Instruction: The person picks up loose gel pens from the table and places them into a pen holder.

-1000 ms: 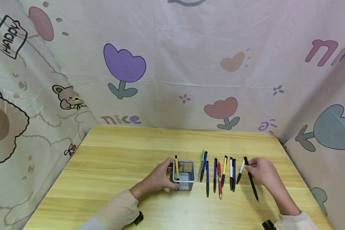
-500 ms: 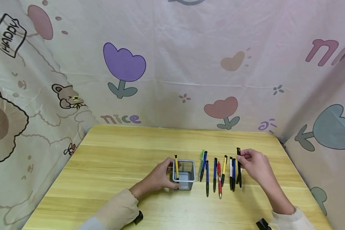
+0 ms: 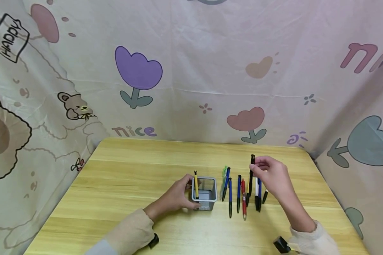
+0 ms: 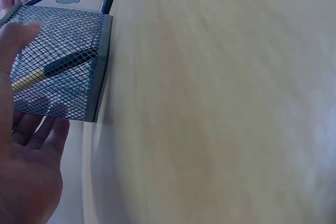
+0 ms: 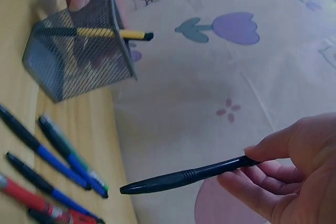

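The black pen (image 5: pixel 189 176) is in the right centre of the head frame, and it seems to be raised above the table (image 3: pixel 140 159). The grip of the right hand (image 3: pixel 271 173) pinches it near its upper end, between thumb and fingers. This choice leaves most of the barrel free, with the lower end pointing downward; probably it is held so because a thin pen is easy to direct from the top.

To the left of it, near the middle of the frame, the mesh holder (image 3: pixel 216 191) stands upright on the table, its mouth upward. The left hand (image 3: pixel 178 194) holds its left side, the thumb at the front and the fingers behind, which I judge is meant to keep this light thing from sliding. Inside, one yellow pen (image 3: pixel 196 186) leans toward the left wall, because the holder is too wide to keep a single pen straight.

Between the holder and the right hand lies a loose row: a green pen (image 3: pixel 223 171), several blue pens (image 3: pixel 230 198), a red pen (image 3: pixel 244 202) and a white pen (image 3: pixel 256 184). They lie lengthwise, nearly parallel, so their upper ends are perhaps easy to pinch. Behind the table, a printed cloth (image 3: pixel 185 53) fills the upper frame.
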### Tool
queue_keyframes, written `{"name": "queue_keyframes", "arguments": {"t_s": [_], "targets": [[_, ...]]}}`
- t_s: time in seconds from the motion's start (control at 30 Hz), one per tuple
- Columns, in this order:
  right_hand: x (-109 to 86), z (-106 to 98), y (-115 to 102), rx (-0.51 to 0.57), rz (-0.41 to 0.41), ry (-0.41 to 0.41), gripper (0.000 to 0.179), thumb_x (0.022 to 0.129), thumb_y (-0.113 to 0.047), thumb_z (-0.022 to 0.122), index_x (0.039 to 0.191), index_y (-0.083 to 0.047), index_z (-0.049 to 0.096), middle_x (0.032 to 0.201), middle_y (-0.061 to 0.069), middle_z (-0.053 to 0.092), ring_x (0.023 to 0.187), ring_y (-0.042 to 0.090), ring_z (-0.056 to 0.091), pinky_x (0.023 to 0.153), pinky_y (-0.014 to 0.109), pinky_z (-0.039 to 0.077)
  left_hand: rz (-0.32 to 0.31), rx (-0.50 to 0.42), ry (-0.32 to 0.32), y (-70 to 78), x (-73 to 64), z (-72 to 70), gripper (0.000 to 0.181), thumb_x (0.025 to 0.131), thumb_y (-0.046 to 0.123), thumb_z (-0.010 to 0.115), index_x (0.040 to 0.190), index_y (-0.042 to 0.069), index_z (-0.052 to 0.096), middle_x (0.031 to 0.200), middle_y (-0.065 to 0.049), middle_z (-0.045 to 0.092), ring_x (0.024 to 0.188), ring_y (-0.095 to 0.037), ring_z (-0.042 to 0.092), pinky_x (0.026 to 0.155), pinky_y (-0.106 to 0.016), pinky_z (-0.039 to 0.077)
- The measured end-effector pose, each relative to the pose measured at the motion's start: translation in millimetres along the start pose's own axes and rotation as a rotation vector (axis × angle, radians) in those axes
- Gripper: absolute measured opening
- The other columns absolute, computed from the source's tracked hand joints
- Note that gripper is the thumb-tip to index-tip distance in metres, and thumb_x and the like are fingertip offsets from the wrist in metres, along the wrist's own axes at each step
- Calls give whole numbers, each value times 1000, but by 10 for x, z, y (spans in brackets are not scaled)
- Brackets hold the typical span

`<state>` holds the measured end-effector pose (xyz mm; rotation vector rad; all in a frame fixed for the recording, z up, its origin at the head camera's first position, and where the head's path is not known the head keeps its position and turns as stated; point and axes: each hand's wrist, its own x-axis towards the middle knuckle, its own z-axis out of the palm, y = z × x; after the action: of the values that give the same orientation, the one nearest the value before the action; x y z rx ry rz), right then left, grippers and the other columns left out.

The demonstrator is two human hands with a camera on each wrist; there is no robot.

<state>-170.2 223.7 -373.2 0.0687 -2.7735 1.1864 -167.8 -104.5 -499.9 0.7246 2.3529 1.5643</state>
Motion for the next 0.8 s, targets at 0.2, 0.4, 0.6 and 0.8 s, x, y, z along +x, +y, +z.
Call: {"name": "queue_keyframes", "arguments": {"t_s": [0.2, 0.4, 0.6, 0.8], "targets": [[24, 91, -163, 18, -81, 22, 24, 94, -14, 74, 113, 1, 69, 102, 15, 75, 91, 23, 74, 66, 15, 56, -17, 7, 4, 8, 2, -4, 72, 75, 18, 93, 130, 11, 48, 128, -7, 66, 128, -27, 66, 108, -32, 57], [47, 168, -343, 65, -121, 31, 23, 93, -13, 75, 112, -1, 71, 101, 13, 75, 91, 20, 73, 73, 14, 57, -31, 17, 13, 13, 1, 1, 73, 74, 19, 94, 130, 12, 49, 129, -7, 66, 128, -28, 66, 110, -35, 56], [70, 266, -486, 127, -141, 23, 23, 91, -9, 77, 112, 0, 71, 102, 14, 74, 93, 22, 73, 76, 10, 57, -33, -1, 10, 14, -5, 1, 73, 73, 18, 94, 130, 12, 49, 129, -6, 66, 129, -29, 65, 112, -37, 55], [71, 380, -561, 217, -161, 1, 23, 91, -8, 77, 112, 1, 70, 102, 15, 74, 94, 22, 72, 81, 15, 62, -37, 17, 2, 14, 0, -6, 72, 73, 20, 94, 129, 13, 49, 127, -5, 67, 128, -27, 66, 111, -36, 56]]}}
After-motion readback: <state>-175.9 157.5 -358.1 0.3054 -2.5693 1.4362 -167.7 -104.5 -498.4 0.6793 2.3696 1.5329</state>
